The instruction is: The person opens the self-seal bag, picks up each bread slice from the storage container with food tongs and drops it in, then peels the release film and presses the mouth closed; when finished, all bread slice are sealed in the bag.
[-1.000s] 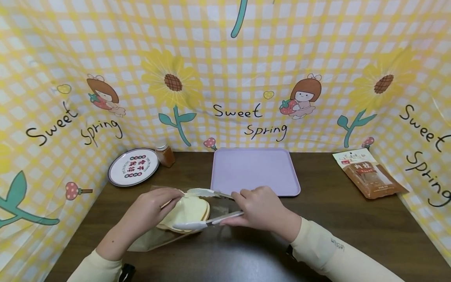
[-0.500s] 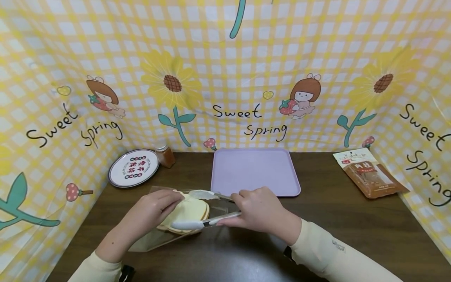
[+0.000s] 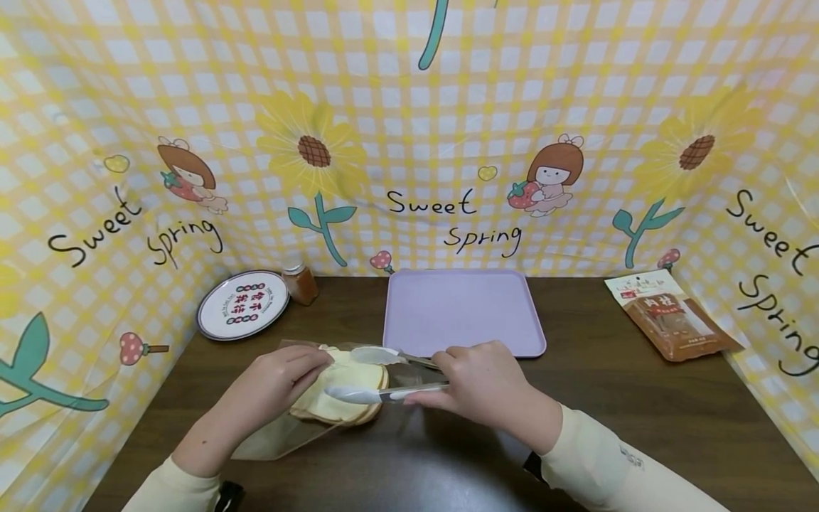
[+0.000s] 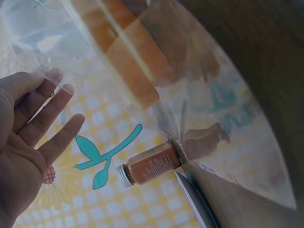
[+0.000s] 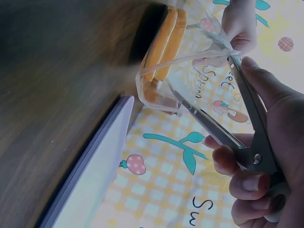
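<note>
A clear plastic bag (image 3: pixel 275 434) lies on the table with a short stack of bread slices (image 3: pixel 345 373) in it. My left hand (image 3: pixel 281 377) pinches the bag's film at its open side; in the left wrist view, thumb and forefinger meet on the thin plastic. In my right hand (image 3: pixel 480 377) is a pair of tongs (image 3: pixel 416 390), gripped by both arms. Their pale tips are spread and reach over the bread, at the bag's mouth. From the right wrist side, the tongs' arms (image 5: pixel 216 128) stand apart and the slices' brown crusts (image 5: pixel 166 42) show through the film.
Behind the bag stand a white printed plate (image 3: pixel 243 304) and a small jar of brown powder (image 3: pixel 300 283). A lilac tray (image 3: pixel 463 313) lies at the back middle. Far right is a brown-and-white food pouch (image 3: pixel 668 316). Patterned cloth (image 3: pixel 435 128) encloses the table (image 3: pixel 608 398).
The right hand and tongs have shifted slightly to the right. The tongs' tips have come closer together, and the bread has moved a little to the right. The left hand stays nearly still.
</note>
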{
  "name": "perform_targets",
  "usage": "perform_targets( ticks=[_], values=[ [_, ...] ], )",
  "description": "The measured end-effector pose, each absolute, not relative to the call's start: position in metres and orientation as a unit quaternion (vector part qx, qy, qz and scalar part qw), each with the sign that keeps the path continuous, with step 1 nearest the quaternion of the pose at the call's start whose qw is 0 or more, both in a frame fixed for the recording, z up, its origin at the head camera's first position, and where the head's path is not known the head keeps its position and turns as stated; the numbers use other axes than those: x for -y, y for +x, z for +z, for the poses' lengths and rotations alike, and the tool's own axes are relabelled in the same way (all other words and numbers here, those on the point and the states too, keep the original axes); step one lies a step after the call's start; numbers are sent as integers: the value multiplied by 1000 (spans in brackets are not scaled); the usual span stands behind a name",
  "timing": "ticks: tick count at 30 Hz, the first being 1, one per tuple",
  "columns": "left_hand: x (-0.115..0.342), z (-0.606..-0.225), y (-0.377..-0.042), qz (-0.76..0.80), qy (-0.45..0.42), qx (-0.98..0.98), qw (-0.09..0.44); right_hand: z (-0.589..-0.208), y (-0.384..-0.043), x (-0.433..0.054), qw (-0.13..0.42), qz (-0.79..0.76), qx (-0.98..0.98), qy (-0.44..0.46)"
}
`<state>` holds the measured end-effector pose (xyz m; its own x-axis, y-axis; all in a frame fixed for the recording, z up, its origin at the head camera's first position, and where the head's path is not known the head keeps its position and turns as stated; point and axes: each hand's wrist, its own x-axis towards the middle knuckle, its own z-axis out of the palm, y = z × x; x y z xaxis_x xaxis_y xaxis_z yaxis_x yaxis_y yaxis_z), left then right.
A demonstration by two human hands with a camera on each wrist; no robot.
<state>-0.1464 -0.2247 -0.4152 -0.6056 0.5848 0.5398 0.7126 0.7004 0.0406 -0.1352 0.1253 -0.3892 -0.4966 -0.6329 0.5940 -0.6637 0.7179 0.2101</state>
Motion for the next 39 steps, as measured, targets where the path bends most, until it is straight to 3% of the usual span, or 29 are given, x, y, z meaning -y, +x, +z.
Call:
perform_targets(
  ticks=[19,39],
  values=[
    [222,-415,-148,-126,-374,878,270,-382,-133,-148,407,18,820,402],
    [224,-413,-146,-120,-368,881,271,-371,-126,-182,401,74,827,387]
  ],
)
